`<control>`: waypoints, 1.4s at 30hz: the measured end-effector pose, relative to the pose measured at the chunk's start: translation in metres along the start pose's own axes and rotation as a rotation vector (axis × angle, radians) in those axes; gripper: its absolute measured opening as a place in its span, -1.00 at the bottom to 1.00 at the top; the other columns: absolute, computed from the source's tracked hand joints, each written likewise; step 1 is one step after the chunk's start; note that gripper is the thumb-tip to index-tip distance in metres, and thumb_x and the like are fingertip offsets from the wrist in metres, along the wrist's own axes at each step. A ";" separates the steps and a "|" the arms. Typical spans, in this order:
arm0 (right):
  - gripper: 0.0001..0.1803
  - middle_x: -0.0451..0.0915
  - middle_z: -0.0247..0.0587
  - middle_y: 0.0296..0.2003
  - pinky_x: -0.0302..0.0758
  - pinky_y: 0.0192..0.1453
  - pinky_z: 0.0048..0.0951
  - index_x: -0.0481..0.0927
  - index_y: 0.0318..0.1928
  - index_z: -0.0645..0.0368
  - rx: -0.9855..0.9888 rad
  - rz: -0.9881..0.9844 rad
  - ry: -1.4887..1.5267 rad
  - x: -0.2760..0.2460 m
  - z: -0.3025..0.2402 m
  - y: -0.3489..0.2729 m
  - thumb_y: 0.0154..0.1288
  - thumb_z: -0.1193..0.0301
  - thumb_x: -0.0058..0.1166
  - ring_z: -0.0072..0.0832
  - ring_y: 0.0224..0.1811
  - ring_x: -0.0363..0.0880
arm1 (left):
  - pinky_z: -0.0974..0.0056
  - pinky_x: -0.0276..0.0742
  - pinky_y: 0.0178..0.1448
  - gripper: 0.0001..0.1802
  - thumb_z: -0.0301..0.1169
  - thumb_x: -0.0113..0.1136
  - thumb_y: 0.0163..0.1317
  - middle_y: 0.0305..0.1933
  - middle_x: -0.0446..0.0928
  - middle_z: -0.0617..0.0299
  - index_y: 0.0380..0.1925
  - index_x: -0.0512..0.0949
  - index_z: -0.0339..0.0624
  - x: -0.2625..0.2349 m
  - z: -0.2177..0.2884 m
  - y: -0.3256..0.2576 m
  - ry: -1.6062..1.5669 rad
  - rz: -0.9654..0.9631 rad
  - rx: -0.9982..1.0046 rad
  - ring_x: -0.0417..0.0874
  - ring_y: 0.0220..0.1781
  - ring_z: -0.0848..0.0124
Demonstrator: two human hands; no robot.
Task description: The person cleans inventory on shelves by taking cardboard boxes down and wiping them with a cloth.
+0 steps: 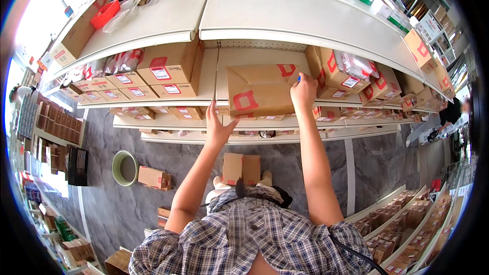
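Note:
A brown cardboard box [262,91] with red square marks and taped flaps sits tilted at the front of the middle shelf, in a gap between other boxes. My right hand [304,92] grips its right edge, fingers bent over the side. Something small and blue shows at those fingertips; its kind is too small to tell. Beside the box's lower left corner is my left hand [219,128], open, fingers spread and thumb close to the bottom edge. Whether that thumb touches the cardboard I cannot tell.
Labelled cartons [163,66] stand left of the gap, more cartons [336,74] with plastic bags to its right. The upper shelf's edge [305,36] overhangs. An open carton [241,169] lies by my feet; a green bin [125,168] stands left. Another person [451,112] is far right.

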State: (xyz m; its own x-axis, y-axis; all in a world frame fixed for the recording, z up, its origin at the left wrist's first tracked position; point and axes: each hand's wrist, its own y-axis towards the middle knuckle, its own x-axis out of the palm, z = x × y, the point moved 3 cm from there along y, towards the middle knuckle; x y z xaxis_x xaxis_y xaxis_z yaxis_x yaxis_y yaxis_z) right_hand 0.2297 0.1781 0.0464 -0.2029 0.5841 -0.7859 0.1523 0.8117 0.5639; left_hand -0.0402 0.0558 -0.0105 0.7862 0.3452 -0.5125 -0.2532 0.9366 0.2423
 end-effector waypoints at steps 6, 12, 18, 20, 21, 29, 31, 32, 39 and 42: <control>-0.56 0.42 0.11 0.04 0.39 0.20 -0.15 0.41 0.06 0.26 -0.163 0.143 0.351 -0.026 -0.070 -0.002 0.11 0.59 0.07 0.00 0.10 0.42 | 0.05 0.20 0.36 -0.01 -0.21 0.43 -0.06 0.34 0.13 -0.10 0.29 0.08 -0.32 -0.012 0.021 0.033 0.168 -0.035 0.319 0.22 0.32 -0.03; -0.61 0.52 -0.10 0.04 0.47 0.13 -0.27 0.50 0.03 0.20 -0.575 -0.265 0.716 0.004 -0.168 0.013 0.13 0.57 0.11 -0.13 0.05 0.51 | 0.06 0.22 0.35 -0.05 -0.19 0.42 -0.04 0.31 0.20 -0.11 0.28 0.13 -0.33 0.002 0.012 0.034 0.106 -0.060 0.275 0.24 0.32 -0.02; -0.68 0.52 -0.06 0.04 0.47 0.12 -0.26 0.55 -0.01 0.25 -0.716 -0.470 0.562 0.046 -0.167 0.007 0.22 0.57 -0.06 -0.15 0.03 0.52 | 0.07 0.21 0.35 -0.08 -0.17 0.42 -0.06 0.28 0.26 -0.08 0.26 0.18 -0.31 0.006 0.011 0.039 0.115 -0.115 0.201 0.27 0.31 0.02; -0.66 0.51 -0.10 0.08 0.46 0.15 -0.25 0.54 0.03 0.21 -0.690 -0.536 0.528 0.030 -0.149 -0.005 0.24 0.57 -0.09 -0.14 0.06 0.51 | 0.08 0.22 0.36 -0.08 -0.18 0.43 -0.06 0.27 0.27 -0.07 0.25 0.20 -0.32 0.005 0.011 0.037 0.107 -0.105 0.187 0.27 0.31 0.02; -0.66 0.51 -0.10 0.08 0.46 0.15 -0.25 0.54 0.03 0.21 -0.695 -0.537 0.527 0.013 -0.137 -0.011 0.24 0.57 -0.09 -0.14 0.06 0.51 | 0.08 0.22 0.36 -0.09 -0.18 0.44 -0.07 0.26 0.29 -0.07 0.24 0.22 -0.33 0.004 0.013 0.037 0.095 -0.098 0.188 0.28 0.31 0.03; -0.63 0.47 -0.08 0.12 0.44 0.21 -0.27 0.54 0.04 0.21 -0.734 -0.494 0.481 0.026 -0.139 -0.007 0.23 0.60 -0.14 -0.19 0.14 0.47 | 0.12 0.32 0.29 -0.12 -0.22 0.45 -0.10 0.23 0.32 -0.06 0.20 0.25 -0.35 0.004 0.014 0.039 0.046 -0.139 0.172 0.35 0.25 0.03; -0.63 0.47 -0.05 0.11 0.44 0.20 -0.28 0.54 0.03 0.23 -0.748 -0.492 0.499 0.043 -0.160 0.009 0.21 0.60 -0.13 -0.19 0.13 0.48 | 0.13 0.31 0.30 -0.12 -0.22 0.46 -0.10 0.23 0.32 -0.05 0.20 0.25 -0.36 0.008 0.012 0.039 0.064 -0.100 0.196 0.35 0.26 0.05; -0.63 0.48 -0.04 0.11 0.44 0.21 -0.29 0.54 0.02 0.24 -0.776 -0.498 0.466 0.050 -0.169 0.016 0.20 0.60 -0.12 -0.19 0.13 0.48 | 0.13 0.31 0.30 -0.12 -0.22 0.46 -0.10 0.23 0.32 -0.05 0.20 0.25 -0.36 0.008 0.013 0.039 0.064 -0.105 0.198 0.35 0.26 0.05; -0.56 0.48 -0.02 0.10 0.43 0.23 -0.30 0.51 0.06 0.26 -0.751 -0.543 0.455 0.018 -0.137 -0.017 0.12 0.67 -0.10 -0.22 0.14 0.47 | 0.14 0.31 0.31 -0.10 -0.24 0.48 -0.14 0.21 0.34 -0.05 0.19 0.28 -0.37 0.000 0.015 0.039 0.033 -0.108 0.143 0.36 0.26 0.07; -0.50 0.46 -0.04 0.13 0.44 0.23 -0.29 0.48 0.08 0.25 -0.780 -0.624 0.424 -0.022 -0.113 -0.044 0.05 0.72 -0.05 -0.22 0.16 0.45 | 0.15 0.31 0.31 -0.10 -0.26 0.50 -0.16 0.20 0.36 -0.04 0.18 0.29 -0.37 0.002 0.011 0.035 -0.052 -0.094 0.133 0.36 0.26 0.08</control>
State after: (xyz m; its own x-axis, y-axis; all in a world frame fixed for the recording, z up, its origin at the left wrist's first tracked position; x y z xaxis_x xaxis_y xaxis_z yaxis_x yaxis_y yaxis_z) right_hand 0.1181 0.1301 0.0677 -0.3717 -0.1001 -0.9229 -0.7201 0.6585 0.2186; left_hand -0.0415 0.0886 0.0058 0.8317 0.2495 -0.4959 -0.1031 0.9472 0.3036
